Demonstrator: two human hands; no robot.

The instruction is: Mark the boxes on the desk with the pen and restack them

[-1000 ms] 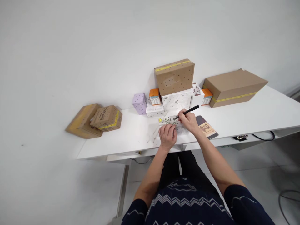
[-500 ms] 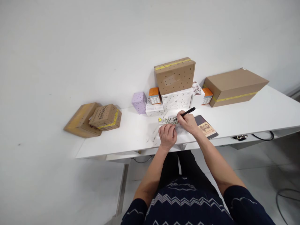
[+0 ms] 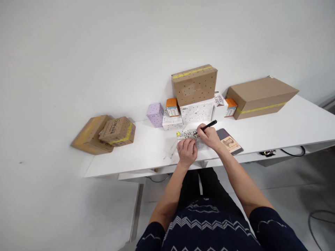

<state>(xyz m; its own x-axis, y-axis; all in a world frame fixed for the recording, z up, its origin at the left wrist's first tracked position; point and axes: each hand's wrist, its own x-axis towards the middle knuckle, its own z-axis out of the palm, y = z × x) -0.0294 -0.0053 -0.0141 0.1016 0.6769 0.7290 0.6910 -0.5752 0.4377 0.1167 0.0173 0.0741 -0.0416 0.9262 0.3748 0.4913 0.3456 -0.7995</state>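
On the white table lies a flat white printed packet or box [image 3: 186, 134] with green "Su-p… Meal" lettering and a yellow spot at its corner. My right hand [image 3: 208, 136] is closed around a black pen [image 3: 211, 124], whose lower end points down at the printed face. My left hand [image 3: 186, 150] rests on the packet's near left part, fingers laid over it. Its lower part is partly covered by both hands. Just right of my right hand is a dark flat item [image 3: 223, 132] with a tan picture on it.
Along the wall stand a lilac box [image 3: 155, 115], small orange boxes [image 3: 172, 107], white boxes [image 3: 196, 112] and a brown dotted carton [image 3: 195, 87] on top. A long brown carton [image 3: 261, 99] is at right, two cartons [image 3: 119, 131] at left. The table [image 3: 264, 130] has shelf openings in front.
The view has shifted very slightly. Both hands and the pen stay in nearly the same place on the packet; no other thing has visibly moved.
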